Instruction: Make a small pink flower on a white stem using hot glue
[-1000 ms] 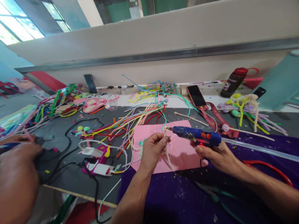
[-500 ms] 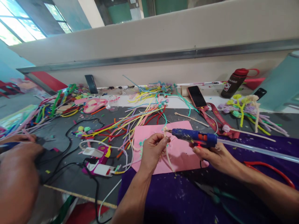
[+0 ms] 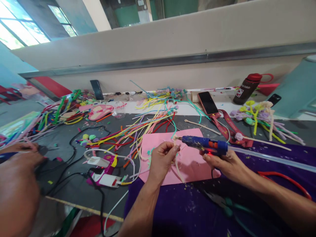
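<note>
My right hand (image 3: 221, 163) is wrapped round a blue hot glue gun (image 3: 202, 144), whose red light glows. A long clear glue stick (image 3: 266, 157) sticks out of its back. The gun's nozzle meets the top of a cream pipe cleaner (image 3: 178, 169), which my left hand (image 3: 165, 158) pinches between thumb and fingers. Its upper end looks curled, though the detail is too small to make out. Both hands are above a pink sheet (image 3: 195, 164) on the table. Part of the pipe cleaner is hidden behind my left fingers.
Coloured pipe cleaners (image 3: 148, 121) lie behind the sheet. A magenta power strip (image 3: 106, 172) with cables is at left, near another person's hand (image 3: 23, 158). Pliers (image 3: 227, 204) rest on the purple cloth (image 3: 172, 210). A phone (image 3: 208, 102) and bottle (image 3: 247, 89) stand behind.
My hands and the glue gun hold almost the same pose, with the gun shifted very slightly. The other person's hand at left has moved a little.
</note>
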A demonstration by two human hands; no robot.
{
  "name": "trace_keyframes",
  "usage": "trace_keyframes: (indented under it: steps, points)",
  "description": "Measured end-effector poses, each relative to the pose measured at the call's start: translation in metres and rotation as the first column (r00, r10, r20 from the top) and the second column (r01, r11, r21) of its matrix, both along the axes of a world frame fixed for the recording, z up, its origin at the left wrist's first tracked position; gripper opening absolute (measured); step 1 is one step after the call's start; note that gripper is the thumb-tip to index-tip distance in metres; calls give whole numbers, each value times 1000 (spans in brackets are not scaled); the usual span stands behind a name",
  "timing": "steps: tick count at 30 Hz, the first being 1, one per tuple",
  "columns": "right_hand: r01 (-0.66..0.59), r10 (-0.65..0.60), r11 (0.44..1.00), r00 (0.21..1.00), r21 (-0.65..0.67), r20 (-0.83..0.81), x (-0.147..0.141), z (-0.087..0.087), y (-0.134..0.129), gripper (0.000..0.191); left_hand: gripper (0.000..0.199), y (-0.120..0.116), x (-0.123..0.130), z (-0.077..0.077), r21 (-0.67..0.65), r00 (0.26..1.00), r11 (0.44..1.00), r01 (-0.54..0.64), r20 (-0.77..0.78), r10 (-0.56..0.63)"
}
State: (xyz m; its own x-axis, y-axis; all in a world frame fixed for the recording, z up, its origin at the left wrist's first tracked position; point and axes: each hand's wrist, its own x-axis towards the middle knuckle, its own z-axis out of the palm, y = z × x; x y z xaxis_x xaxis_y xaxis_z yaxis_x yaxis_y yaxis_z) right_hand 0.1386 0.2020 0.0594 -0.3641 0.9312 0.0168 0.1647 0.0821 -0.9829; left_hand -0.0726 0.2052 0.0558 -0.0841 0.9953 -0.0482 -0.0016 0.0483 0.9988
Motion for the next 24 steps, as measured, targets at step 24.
trace_keyframes:
  steps: [24]
  points:
    - [-33,29,997,997,64,70,-2,5,-1,28,26,0,-4,-1,21,998,1000,8,-57,-6]
